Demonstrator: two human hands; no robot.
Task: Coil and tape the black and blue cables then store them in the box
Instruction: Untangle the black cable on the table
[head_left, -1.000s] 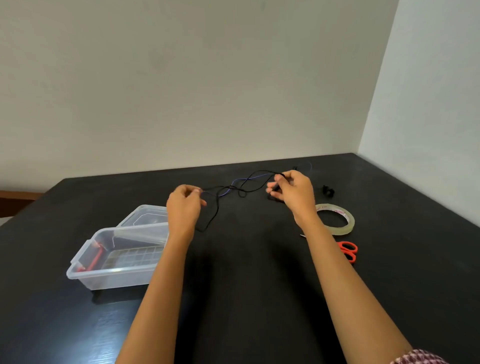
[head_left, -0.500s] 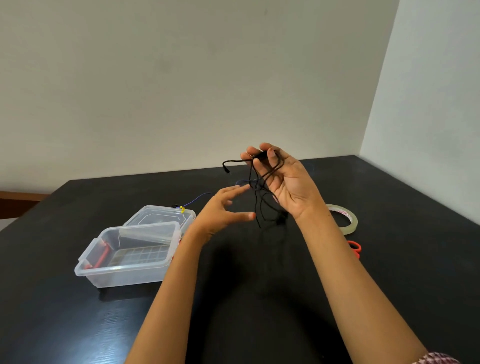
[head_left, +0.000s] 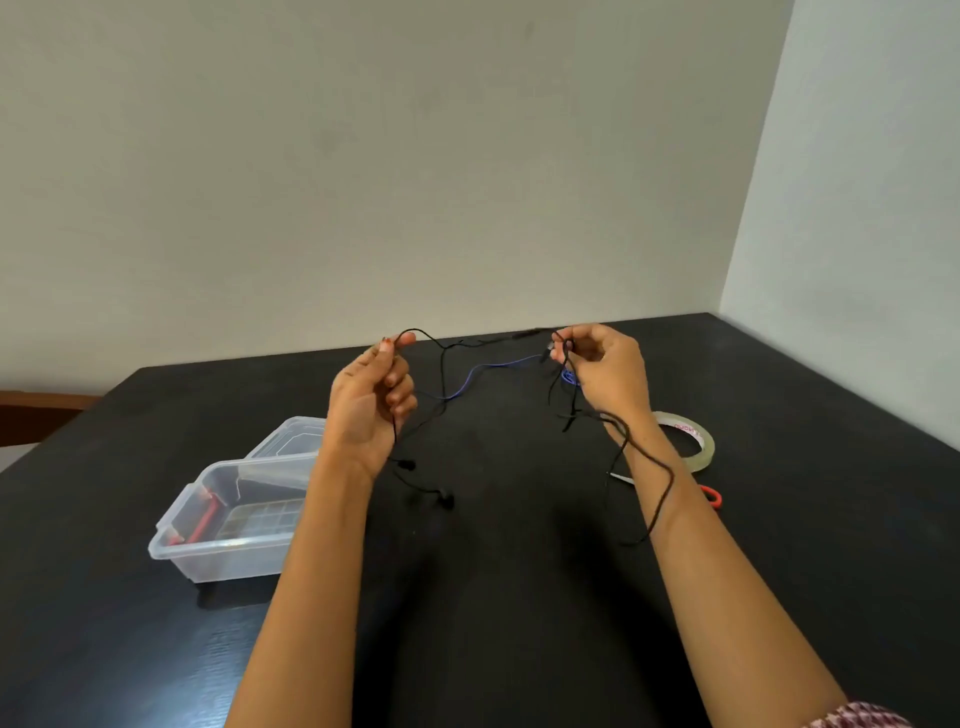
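As the left hand (head_left: 371, 400) and right hand (head_left: 608, 374) pinch it, the black cable (head_left: 422, 331) sags. It hangs uncoiled, right of the box (head_left: 228, 545).

The person is holding both bare forearms out in front, raised and well apart, with the hands at about the same height. The left hand (head_left: 371, 400) is pinching the black cable (head_left: 445, 501) between thumb and forefinger at its top, while the other fingers are curling in toward the palm. The right hand (head_left: 605, 371) is pinching the same cable at its fingertips, its fingers bent, and a strand is draping across the right wrist and forearm.
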